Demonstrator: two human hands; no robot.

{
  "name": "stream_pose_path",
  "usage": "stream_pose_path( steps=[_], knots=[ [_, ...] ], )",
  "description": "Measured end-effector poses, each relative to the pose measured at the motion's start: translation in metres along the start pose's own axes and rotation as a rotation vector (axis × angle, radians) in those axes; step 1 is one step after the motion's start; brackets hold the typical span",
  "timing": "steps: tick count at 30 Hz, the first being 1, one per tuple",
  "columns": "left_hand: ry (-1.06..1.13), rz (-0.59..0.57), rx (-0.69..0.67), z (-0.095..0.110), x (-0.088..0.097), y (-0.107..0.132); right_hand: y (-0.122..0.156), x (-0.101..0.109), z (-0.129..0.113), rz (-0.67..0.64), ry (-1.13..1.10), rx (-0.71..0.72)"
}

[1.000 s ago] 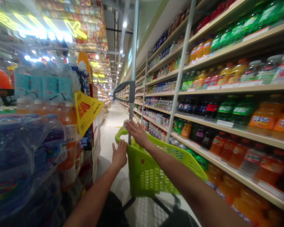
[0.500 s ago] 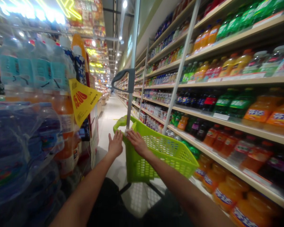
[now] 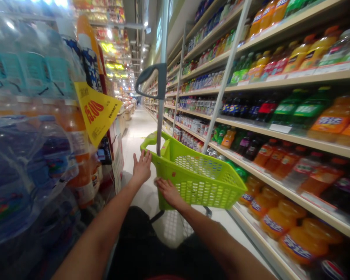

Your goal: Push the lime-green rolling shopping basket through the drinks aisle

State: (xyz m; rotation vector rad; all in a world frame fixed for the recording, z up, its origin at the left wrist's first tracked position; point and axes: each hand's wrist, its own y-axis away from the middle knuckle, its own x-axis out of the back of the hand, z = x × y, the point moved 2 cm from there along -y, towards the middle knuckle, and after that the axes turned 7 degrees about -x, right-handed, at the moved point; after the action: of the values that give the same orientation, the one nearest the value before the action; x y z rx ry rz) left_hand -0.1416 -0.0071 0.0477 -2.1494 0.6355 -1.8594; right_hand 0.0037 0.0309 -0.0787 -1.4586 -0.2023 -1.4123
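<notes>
In front of me stands a bright green shopping basket (image 3: 189, 173) with perforated sides. A metal pull pole (image 3: 159, 126) rises from its near left part and carries a dark grey loop grip (image 3: 163, 82). My left hand (image 3: 142, 167) is at the basket's left corner, its fingers stretched out towards the green rim; whether the tips press on it I cannot tell. My right hand (image 3: 169, 192) lies with extended fingers against the near outer wall, below the rim. Neither hand is wrapped around anything.
Shelves of bottled drinks (image 3: 280, 128) line the right side. Close on the left are stacked, wrapped water bottles (image 3: 17, 175) and a yellow price sign (image 3: 97, 112). A pale floor aisle (image 3: 135, 128) runs ahead between them.
My right hand has slid down from the pole's base and rim to the basket's outer wall. My left hand stays near the corner. The view has tilted down slightly.
</notes>
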Motion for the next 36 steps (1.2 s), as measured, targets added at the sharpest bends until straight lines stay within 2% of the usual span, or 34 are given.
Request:
stream_pose_path(
  steps=[5,7,9,12,14,16,18,20,23,25,27,32,34,36],
  knots=[
    [0.003,0.019,0.024,0.004,0.001,-0.002,-0.027,0.050,0.021,0.246,-0.052,-0.119],
    [0.004,0.017,0.033,0.006,0.002,-0.003,-0.035,0.060,0.029,0.262,-0.042,-0.156],
    [0.003,0.008,0.033,0.009,0.001,-0.003,-0.032,0.053,0.029,0.205,-0.032,-0.141],
    [-0.006,0.005,-0.004,0.017,-0.006,0.006,-0.007,0.022,0.016,0.058,-0.027,-0.081],
    [-0.013,-0.006,-0.038,0.024,-0.018,0.016,0.013,0.001,0.006,-0.030,-0.028,-0.070],
    [-0.008,-0.041,-0.043,0.032,-0.033,0.027,0.026,-0.010,0.001,-0.075,-0.034,-0.076],
    [0.007,-0.091,-0.033,0.037,-0.048,0.037,0.027,-0.005,0.003,-0.055,-0.048,-0.088],
    [0.016,-0.118,-0.019,0.042,-0.059,0.043,0.015,0.012,0.010,0.028,-0.062,-0.117],
    [0.026,-0.120,-0.004,0.048,-0.066,0.045,-0.011,0.041,0.025,0.179,-0.068,-0.211],
    [0.038,-0.115,-0.009,0.052,-0.066,0.044,-0.020,0.047,0.029,0.189,-0.071,-0.219],
    [0.051,-0.116,-0.030,0.057,-0.065,0.044,-0.017,0.040,0.026,0.135,-0.072,-0.200],
    [0.053,-0.180,-0.052,0.064,-0.067,0.054,0.020,0.003,0.010,-0.070,-0.082,-0.169],
    [0.050,-0.199,-0.038,0.064,-0.070,0.056,0.026,0.003,0.013,-0.061,-0.097,-0.184],
    [0.053,-0.199,-0.015,0.064,-0.072,0.056,0.021,0.017,0.023,0.042,-0.108,-0.236]
  ],
)
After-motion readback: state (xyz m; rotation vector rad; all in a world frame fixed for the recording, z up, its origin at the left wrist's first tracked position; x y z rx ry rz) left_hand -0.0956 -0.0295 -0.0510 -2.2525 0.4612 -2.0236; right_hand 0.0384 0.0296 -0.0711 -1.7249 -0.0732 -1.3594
